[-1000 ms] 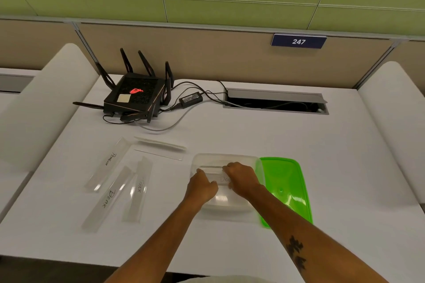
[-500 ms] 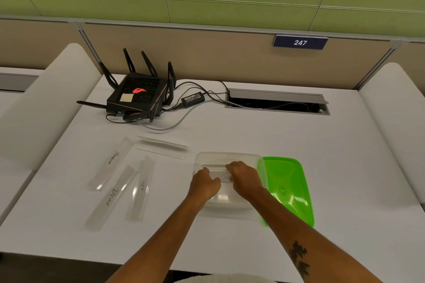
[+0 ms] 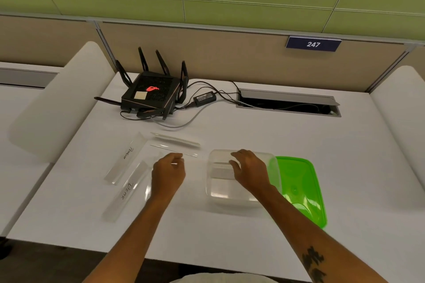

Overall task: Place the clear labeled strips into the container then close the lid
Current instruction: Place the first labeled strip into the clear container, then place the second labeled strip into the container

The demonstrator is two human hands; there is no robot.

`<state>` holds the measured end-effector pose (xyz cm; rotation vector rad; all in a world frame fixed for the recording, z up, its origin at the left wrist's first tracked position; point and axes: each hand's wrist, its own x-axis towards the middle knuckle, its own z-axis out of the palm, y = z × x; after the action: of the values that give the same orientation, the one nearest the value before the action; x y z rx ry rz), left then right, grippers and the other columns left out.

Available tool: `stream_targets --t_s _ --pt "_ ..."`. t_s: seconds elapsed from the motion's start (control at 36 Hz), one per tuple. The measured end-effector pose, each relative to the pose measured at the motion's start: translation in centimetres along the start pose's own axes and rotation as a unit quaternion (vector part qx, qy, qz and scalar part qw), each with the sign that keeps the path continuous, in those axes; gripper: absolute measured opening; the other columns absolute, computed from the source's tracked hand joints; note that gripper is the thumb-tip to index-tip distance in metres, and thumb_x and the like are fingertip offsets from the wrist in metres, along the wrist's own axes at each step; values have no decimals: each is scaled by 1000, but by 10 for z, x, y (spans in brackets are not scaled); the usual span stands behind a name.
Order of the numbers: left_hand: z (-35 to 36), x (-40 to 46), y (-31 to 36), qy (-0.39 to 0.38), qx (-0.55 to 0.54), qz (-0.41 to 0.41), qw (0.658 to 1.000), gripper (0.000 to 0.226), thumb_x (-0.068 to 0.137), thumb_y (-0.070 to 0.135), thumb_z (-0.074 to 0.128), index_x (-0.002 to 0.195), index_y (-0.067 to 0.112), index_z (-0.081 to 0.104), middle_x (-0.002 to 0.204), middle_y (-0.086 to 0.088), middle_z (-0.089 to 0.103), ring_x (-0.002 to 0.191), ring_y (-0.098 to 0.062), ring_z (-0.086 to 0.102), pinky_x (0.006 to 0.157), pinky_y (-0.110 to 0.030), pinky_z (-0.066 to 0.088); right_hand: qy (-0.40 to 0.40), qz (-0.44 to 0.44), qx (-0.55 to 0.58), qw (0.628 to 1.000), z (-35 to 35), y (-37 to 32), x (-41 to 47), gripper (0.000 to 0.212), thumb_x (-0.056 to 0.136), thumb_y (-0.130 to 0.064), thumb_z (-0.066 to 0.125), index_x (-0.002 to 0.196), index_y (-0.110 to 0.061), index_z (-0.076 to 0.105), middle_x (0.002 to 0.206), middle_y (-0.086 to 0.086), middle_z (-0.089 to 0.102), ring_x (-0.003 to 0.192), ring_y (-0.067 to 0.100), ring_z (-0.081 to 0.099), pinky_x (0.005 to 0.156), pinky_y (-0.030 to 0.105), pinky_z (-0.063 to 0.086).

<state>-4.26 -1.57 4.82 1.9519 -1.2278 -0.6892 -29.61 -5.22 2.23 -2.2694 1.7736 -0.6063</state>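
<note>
A clear plastic container sits on the white desk, with one clear strip lying inside it. My right hand is over the container, fingers spread, fingertips at that strip. The green lid lies flat against the container's right side. My left hand hovers left of the container, loosely curled and holding nothing, its fingertips by the near edge of a thin strip. Further strips lie to the left: "Penguin", "Bear", one at the back, and one partly hidden under my left hand.
A black router with antennas, its power brick and cables sit at the back left. A cable hatch is set into the desk at the back right. White padded dividers stand on both sides.
My left hand has left the container and moved left toward the loose strips. My right hand stays over the container, with its fingers more spread.
</note>
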Motion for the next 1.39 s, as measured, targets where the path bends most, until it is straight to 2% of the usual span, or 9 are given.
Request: stream_targets --t_s 0.06,0.14,0.31,0.53,0.67,0.86,1.03,1.28,1.39 --pt "-12 7 -16 19 29 -2 999 17 92 17 66 106 17 76 98 -2 78 82 -12 68 78 -25 51 16 -16 33 999 1 -13 5 26 93 -24 69 117 -13 73 109 1 72 103 22 67 75 38 59" --pt "-26 13 -38 27 59 -11 998 19 92 16 65 107 15 76 97 -3 78 77 -14 66 77 -25 46 15 -54 70 996 5 -36 11 30 94 -25 67 120 -12 71 112 2 70 106 22 63 82 35 57" --pt "-42 19 -67 -11 84 -32 996 25 91 13 68 115 9 72 113 -8 75 101 -26 71 86 -33 50 -6 -125 106 986 24 -83 16 36 94 -23 70 125 -6 68 120 8 68 115 25 60 96 36 52" --pt "-48 24 -82 -58 92 -66 992 36 93 20 69 128 11 67 122 -8 72 108 -28 70 94 -38 53 -72 -141 100 982 56 -132 11 42 94 -25 67 132 -7 64 129 10 65 123 27 56 102 36 50" --pt "-48 28 -87 -77 98 -57 990 34 94 21 69 126 8 68 119 -12 74 107 -30 71 97 -45 57 -141 -83 93 982 76 -151 2 50 95 -31 66 140 -11 58 137 8 61 129 26 53 106 37 48" --pt "-46 29 -93 -83 100 -52 990 29 92 14 70 120 5 71 116 -13 75 106 -30 71 96 -41 57 -217 4 113 970 96 -162 -13 57 96 -36 65 147 -15 50 148 3 52 138 21 44 112 33 41" --pt "-44 30 -91 -86 108 -42 989 22 93 10 68 113 3 72 110 -13 76 103 -30 70 93 -41 56 -254 68 146 954 103 -165 -19 62 95 -38 67 150 -16 46 149 2 51 137 20 47 115 32 39" --pt "-45 31 -69 -84 39 -66 994 23 91 13 71 113 7 71 108 -7 73 101 -26 69 82 -29 52 -233 151 247 929 100 -165 -9 81 86 -45 77 153 -17 40 146 4 53 127 20 56 107 37 51" --pt "-46 34 -51 -69 -37 -92 993 18 92 13 71 110 13 70 106 -3 72 96 -23 69 65 -18 51 -201 162 289 922 88 -161 4 84 82 -46 80 151 -19 41 139 3 57 122 19 59 100 33 55"
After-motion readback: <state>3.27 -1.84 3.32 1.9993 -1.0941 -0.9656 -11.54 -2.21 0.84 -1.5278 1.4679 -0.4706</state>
